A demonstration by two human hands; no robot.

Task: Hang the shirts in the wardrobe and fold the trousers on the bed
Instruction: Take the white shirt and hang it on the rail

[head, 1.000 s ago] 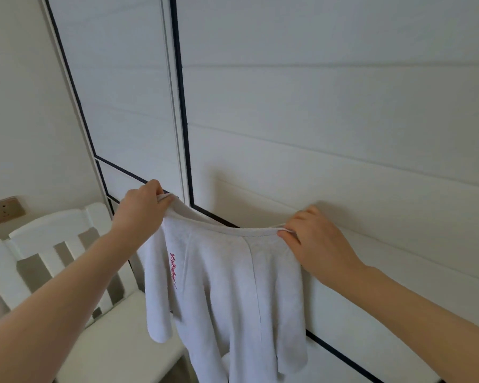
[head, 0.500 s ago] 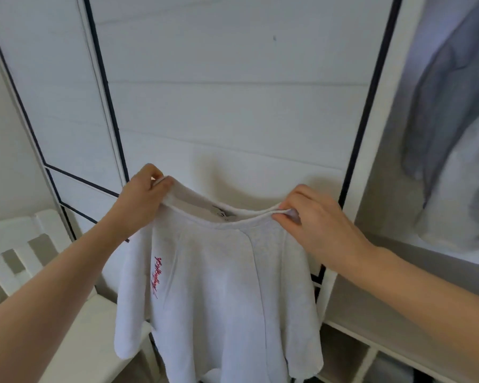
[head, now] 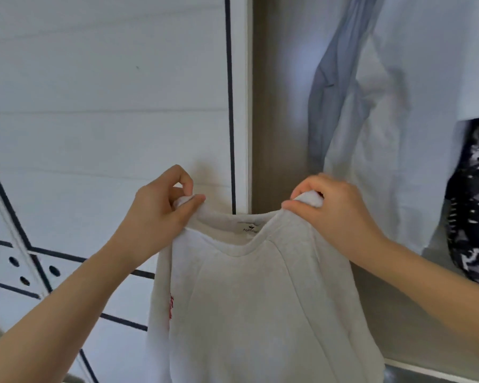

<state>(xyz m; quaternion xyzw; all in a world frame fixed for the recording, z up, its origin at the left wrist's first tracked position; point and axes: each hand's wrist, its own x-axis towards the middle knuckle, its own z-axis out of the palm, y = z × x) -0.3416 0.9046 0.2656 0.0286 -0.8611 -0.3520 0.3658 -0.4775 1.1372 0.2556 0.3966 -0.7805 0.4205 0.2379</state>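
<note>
- Left hand (head: 161,214): thumb and curled fingers pinch the left end of the neckline of the pale grey shirt (head: 260,299).
- Right hand (head: 336,214): fingers grip the right end of the same neckline, with cloth bunched up over the thumb.
- The shirt hangs in the air between and below both hands, its neckline sagging between them. A neck label (head: 249,228) faces the camera, and red lettering (head: 171,308) shows at its left edge, partly folded under.
- Behind the left hand stands a white panelled wardrobe door (head: 108,120) with dark trim lines.
- Behind the right hand is the open wardrobe, with a brown side wall (head: 277,106).
- Inside hang a blue-grey garment (head: 329,78), a white garment (head: 415,134) and a dark patterned garment (head: 473,205) at the right edge.
</note>
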